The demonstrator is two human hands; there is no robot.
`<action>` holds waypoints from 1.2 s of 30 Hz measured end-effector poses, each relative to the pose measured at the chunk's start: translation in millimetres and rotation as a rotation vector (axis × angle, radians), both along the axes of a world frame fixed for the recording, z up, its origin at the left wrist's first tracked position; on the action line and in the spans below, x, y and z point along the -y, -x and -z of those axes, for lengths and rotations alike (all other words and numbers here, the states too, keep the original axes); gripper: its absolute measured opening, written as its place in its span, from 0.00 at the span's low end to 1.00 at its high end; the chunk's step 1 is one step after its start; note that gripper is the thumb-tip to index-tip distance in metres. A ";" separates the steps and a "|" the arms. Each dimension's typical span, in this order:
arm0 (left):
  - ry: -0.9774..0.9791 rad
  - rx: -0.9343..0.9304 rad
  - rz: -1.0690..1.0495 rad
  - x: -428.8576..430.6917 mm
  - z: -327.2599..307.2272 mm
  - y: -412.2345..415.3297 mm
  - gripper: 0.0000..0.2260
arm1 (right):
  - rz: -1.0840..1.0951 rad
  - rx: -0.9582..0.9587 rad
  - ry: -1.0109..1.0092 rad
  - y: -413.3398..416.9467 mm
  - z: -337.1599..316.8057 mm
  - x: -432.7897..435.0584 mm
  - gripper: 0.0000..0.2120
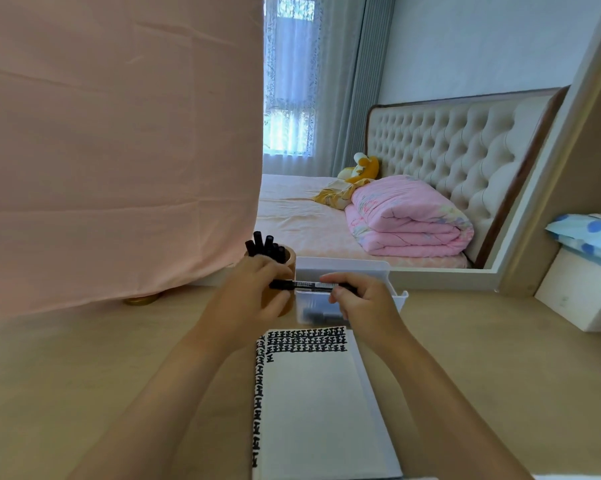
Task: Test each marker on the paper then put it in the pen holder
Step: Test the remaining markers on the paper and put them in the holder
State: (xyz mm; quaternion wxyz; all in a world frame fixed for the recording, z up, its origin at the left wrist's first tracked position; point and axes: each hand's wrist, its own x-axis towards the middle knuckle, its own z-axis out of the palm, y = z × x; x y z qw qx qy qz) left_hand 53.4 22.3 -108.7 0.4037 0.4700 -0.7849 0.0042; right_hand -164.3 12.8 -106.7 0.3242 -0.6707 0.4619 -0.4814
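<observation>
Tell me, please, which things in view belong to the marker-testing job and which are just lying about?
Job: marker held by left hand and right hand; paper; pen holder; white bin.

Lying about: folded pink quilt; plush toy; pink cloth.

Both hands, left hand [254, 289] and right hand [364, 299], grip a black marker [309, 285] level above the paper [312, 403].

Just beyond the left hand [257, 292] the pen holder [289, 261] stands packed with upright markers [265, 244], leaving little room at its mouth. Behind the right hand [361, 299] a white bin [344, 268] blocks the way forward. Beneath both hands the paper [312, 403] covers the counter [84, 358]. Left of the left hand open counter runs to a pink cloth [119, 150]; right of the right hand the counter lies bare.
</observation>
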 end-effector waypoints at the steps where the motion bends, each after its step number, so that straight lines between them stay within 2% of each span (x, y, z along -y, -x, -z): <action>1: -0.032 0.022 -0.010 -4.2 3.6 -3.3 0.12 | -0.022 0.023 -0.021 -1.8 2.8 -1.2 0.13; 4: -0.099 0.038 -0.030 -14.1 11.4 -14.5 0.11 | -0.064 0.061 -0.063 -7.5 9.9 -5.3 0.16; 7: -0.114 0.069 -0.054 -21.7 18.1 -25.8 0.10 | -0.095 -0.025 -0.047 -15.4 15.8 -11.1 0.17; 11: -0.124 0.064 -0.067 -33.8 30.0 -33.2 0.09 | -0.083 -0.455 0.153 -22.4 14.3 -21.3 0.07; 13: -0.106 0.053 -0.084 -38.2 36.7 -32.9 0.08 | -0.088 -0.643 0.247 -27.6 14.1 -25.1 0.12; 16: -0.104 0.027 -0.066 -40.7 43.3 -31.2 0.08 | -0.167 -0.769 0.262 -37.4 20.3 -25.2 0.14; 20: -0.095 0.043 -0.012 -41.0 46.0 -33.4 0.10 | -0.204 -0.827 0.207 -41.9 29.1 -23.0 0.12; 23: -0.101 0.067 0.023 -39.2 46.0 -33.0 0.11 | -0.152 -0.895 0.257 -40.3 33.1 -20.9 0.14; 28: -0.092 0.142 0.027 -34.9 45.2 -35.2 0.11 | -0.176 -0.859 0.299 -43.8 39.1 -20.4 0.14; 32: -0.165 0.170 -0.010 -32.5 45.1 -31.0 0.12 | -0.128 -0.848 0.492 -39.8 32.8 -23.0 0.14; 36: -0.306 0.117 -0.024 -29.1 46.7 -28.6 0.13 | -0.081 -0.881 0.711 -38.4 26.3 -22.9 0.09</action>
